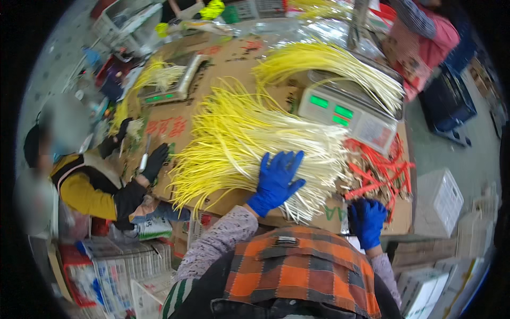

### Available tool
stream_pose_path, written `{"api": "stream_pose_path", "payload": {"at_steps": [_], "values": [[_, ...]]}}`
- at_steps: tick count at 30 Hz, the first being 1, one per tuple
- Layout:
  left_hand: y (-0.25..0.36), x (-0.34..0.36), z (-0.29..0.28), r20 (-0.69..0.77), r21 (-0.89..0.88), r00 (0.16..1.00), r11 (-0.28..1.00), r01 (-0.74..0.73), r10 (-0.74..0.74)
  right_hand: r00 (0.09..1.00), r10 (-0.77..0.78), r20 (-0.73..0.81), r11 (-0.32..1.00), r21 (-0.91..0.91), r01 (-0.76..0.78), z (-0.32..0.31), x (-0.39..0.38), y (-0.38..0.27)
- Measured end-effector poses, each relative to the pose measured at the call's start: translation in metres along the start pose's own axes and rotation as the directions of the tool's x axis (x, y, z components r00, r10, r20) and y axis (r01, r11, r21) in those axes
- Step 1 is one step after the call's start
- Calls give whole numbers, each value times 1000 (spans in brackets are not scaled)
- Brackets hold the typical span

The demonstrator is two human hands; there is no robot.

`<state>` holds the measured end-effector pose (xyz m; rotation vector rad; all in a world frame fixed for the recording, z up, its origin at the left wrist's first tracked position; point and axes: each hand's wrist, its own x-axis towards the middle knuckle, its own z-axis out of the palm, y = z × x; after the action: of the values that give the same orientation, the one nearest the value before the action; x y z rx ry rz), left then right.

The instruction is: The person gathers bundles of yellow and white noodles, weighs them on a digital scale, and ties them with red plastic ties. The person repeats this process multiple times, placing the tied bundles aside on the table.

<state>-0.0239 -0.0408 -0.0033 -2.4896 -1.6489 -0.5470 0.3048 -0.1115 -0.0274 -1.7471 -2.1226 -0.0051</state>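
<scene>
My left hand [277, 181], in a blue glove, lies with fingers spread on a big loose pile of long yellow-and-white stalks [218, 143] on the cardboard-covered table [212, 64]. My right hand [365, 220], also gloved blue, has curled fingers at the table's front edge, right of the pile; what they hold is hidden, though something narrow and pale shows beside them. Just behind it lie tangled red strips [382, 162] among small brown scraps. Beyond the pile, a digital scale [340, 117] bears another bundle of stalks [340, 64].
A co-worker [95, 191] at left has black-gloved hands beside a white-handled tool [144, 158]. A smaller scale [167, 94] holds stalks. A person in pink [430, 42] stands at back right. White crates [122, 266], a dark bin [446, 101] and a pale box [438, 199] surround the table.
</scene>
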Motion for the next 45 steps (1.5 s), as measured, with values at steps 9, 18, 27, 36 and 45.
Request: {"api": "stream_pose_path", "payload": {"at_steps": [9, 18, 27, 36, 45], "values": [[-1, -6, -3, -25, -69, 999, 997, 28, -30, 992, -54, -113, 998, 35, 59, 17, -5, -5], [-1, -7, -2, -53, -47, 998, 999, 13, -15, 994, -17, -105, 1000, 19, 19, 21, -6, -5], [-2, -8, -2, -97, -72, 995, 997, 7, -14, 983, -89, -163, 996, -4, 89, -13, 8, -26], [0, -9, 1, -168, -88, 986, 996, -13, -2, 985, -82, -150, 997, -25, 79, -7, 4, -20], [0, -10, 3, -153, -98, 988, 995, 2, -17, 977, -126, -175, 992, -50, 119, -7, 6, -21]]}}
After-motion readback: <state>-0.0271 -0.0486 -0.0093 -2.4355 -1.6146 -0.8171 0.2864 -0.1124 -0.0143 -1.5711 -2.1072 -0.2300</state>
